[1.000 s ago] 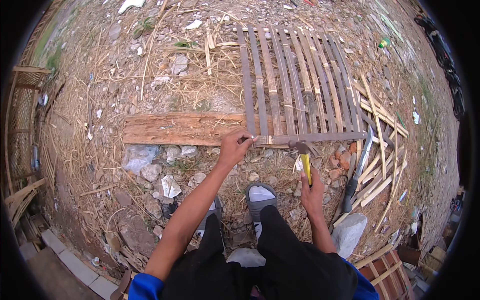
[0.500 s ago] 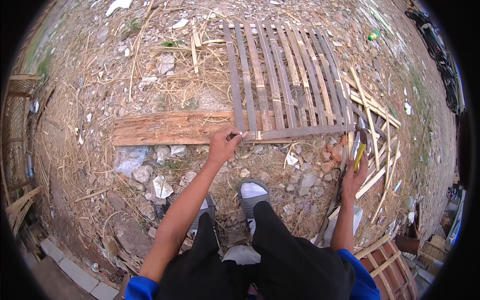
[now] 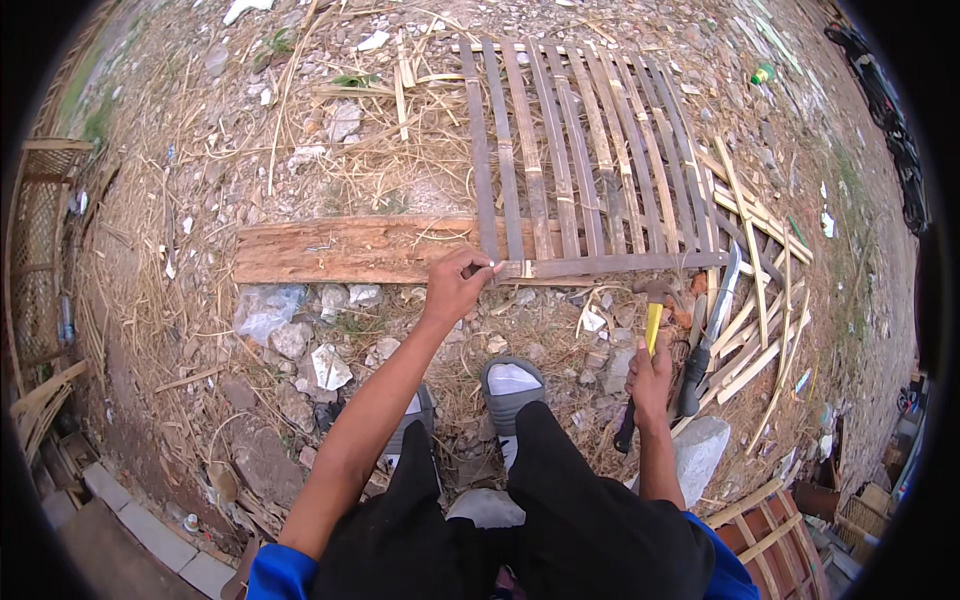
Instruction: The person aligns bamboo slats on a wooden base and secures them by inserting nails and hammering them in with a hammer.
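One clear bag (image 3: 268, 310) lies crumpled at the left; its contents cannot be made out. Just beyond it is one board (image 3: 335, 250), long axis left to right, its right part running under the near ends of the slats. The left hand (image 3: 455, 288) has its fingers curled, thumb and forefinger nearly meeting at the left end of the strip (image 3: 625, 264); whether they grip it or something small, I cannot tell. Two sandals stand below. The frame (image 3: 608, 178) lies ahead, roughly ten slats pointing away from the person, the one near strip crossing them left to right. The right hand (image 3: 651, 380) is closed firmly round one hammer (image 3: 654, 325), head pointing away, butt toward the person and slightly left, near the strip but apart from it. Right of that lie one knife (image 3: 718, 310), tip pointing away, many crossed sticks (image 3: 759, 300) and, farther off, one green bottle (image 3: 763, 74), its contents unclear.
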`<state>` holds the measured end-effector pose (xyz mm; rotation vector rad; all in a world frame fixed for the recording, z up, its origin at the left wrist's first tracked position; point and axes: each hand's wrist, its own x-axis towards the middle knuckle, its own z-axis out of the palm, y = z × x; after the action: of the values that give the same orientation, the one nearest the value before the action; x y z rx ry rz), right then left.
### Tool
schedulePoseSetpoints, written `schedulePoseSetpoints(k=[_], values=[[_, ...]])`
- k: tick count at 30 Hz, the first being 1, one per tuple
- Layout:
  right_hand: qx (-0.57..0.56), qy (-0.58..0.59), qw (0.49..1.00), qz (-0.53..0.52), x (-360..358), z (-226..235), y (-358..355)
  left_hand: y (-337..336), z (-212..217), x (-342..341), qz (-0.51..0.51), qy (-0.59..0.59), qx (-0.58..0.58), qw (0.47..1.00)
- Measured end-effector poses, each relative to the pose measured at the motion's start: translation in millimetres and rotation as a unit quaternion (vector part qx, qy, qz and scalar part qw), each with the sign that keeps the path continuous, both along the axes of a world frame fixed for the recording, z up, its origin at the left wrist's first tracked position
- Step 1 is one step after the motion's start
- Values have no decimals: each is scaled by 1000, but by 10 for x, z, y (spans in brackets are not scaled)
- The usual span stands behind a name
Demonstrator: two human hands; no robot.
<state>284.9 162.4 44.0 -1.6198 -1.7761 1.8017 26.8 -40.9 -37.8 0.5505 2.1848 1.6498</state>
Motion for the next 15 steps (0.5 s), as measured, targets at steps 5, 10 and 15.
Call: schedulePoseSetpoints(k=[5, 10, 15], values=[[240, 47, 929, 278, -497, 13, -464, 50, -5, -4, -4, -6, 22, 1000], [184, -11, 918, 351, -977, 202, -692, -26, -27, -10, -5, 1, 7, 1000], [210, -4, 905, 369, -1032, 155, -734, -24, -79, -17, -2, 8, 23, 1000]])
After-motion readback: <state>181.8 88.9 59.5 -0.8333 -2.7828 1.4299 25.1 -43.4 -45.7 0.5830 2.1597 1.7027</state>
